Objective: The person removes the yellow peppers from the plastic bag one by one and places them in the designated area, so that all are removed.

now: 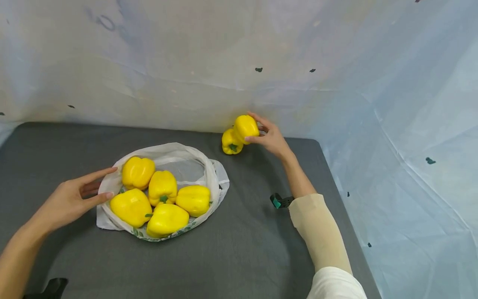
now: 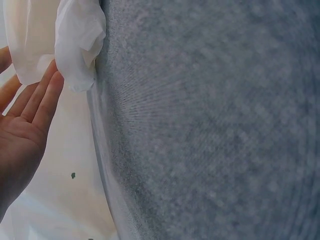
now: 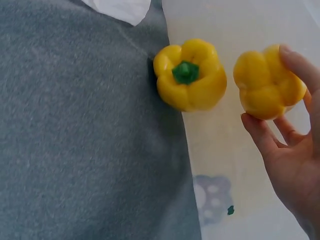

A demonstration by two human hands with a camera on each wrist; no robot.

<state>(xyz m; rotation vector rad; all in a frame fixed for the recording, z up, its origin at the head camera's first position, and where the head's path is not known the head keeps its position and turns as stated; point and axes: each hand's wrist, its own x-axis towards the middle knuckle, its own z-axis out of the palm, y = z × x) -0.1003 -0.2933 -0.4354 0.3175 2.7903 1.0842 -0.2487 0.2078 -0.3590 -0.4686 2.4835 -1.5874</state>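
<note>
My right hand [image 1: 274,139] grips a yellow bell pepper [image 1: 246,128] between thumb and fingers near the table's back edge. A second bell pepper [image 1: 231,143] sits just beside it, its green stem facing me in the right wrist view. To the left, a white plastic bag [image 1: 186,151] lies with its mouth wide, and several yellow bell peppers [image 1: 166,220] are inside. Against the bag's left rim rests my left hand [image 1: 71,201], thumb and fingers extended. The left wrist view shows its fairly straight fingers [image 2: 47,100] touching the white plastic.
Dark grey cloth covers the table [image 1: 231,257]. Pale sheeting [image 1: 209,54] with small dark marks rises behind the table, and more sheeting [image 1: 418,145] stands on the right. A black strap [image 1: 280,201] shows at the right wrist.
</note>
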